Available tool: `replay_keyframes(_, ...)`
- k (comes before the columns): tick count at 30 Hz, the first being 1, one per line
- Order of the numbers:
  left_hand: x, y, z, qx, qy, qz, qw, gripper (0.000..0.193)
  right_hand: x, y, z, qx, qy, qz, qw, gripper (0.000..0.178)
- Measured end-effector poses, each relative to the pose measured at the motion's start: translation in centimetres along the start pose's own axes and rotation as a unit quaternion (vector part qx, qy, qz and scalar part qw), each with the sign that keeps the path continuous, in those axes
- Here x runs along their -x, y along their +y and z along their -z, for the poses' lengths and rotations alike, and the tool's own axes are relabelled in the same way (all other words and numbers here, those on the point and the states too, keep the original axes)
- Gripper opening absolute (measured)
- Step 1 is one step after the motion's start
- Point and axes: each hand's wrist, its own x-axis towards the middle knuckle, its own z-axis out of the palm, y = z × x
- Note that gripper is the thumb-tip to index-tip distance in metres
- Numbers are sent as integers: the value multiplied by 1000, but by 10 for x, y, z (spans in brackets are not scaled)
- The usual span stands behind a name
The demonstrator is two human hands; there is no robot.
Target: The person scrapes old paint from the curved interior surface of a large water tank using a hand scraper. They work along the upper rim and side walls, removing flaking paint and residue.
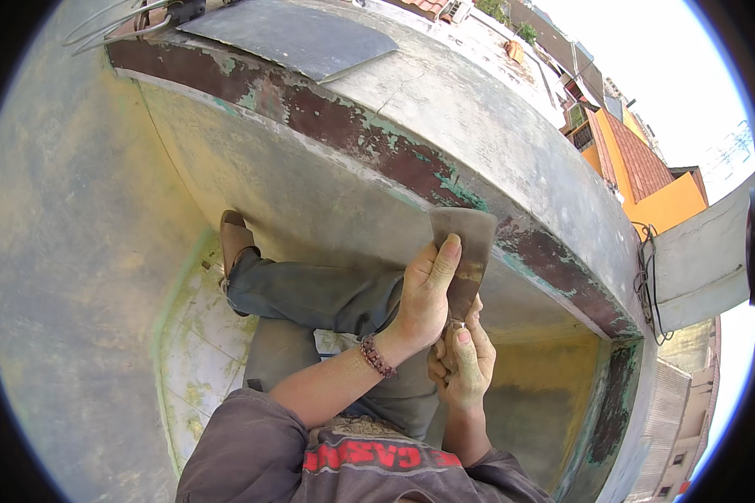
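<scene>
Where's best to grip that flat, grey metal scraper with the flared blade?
Probably the narrow handle, from the lower right, as the right hand does: the scraper flares toward the top of the picture, leaving its slimmer end toward the body.

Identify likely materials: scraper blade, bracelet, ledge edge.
Scraper blade: probably steel; thin, flat, dull grey, with brownish staining.
Bracelet: likely braided cord, given its woven, dark reddish texture; leather possible.
Ledge edge: seemingly painted concrete or plaster; worn brown coating, green patches showing.
</scene>
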Motion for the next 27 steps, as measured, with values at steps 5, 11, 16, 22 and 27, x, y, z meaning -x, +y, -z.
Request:
replay_keyframes(5, -5, 17, 0, 27, 12, -25, 999, 35, -12, -12, -15, 7, -26, -4, 1000, 35)
replay_keyframes(11, -6, -13, 6, -14, -31, -9, 999, 38, -10, 3, 10, 69, 13, 67, 995, 33)
replay_keyframes(16, -10, -12, 17, 27, -84, -11, 996, 38, -26, 29, 33, 126, -4, 135, 983, 38)
replay_keyframes(22, -12, -11, 21, 35, -82, -33, 995, 39, -28, 25, 32, 181, -29, 130, 974, 38)
replay_keyframes(27, -11, -16, 15, 60, -48, 3, 997, 38, -25, 16, 17, 110, 2, 114, 987, 29)
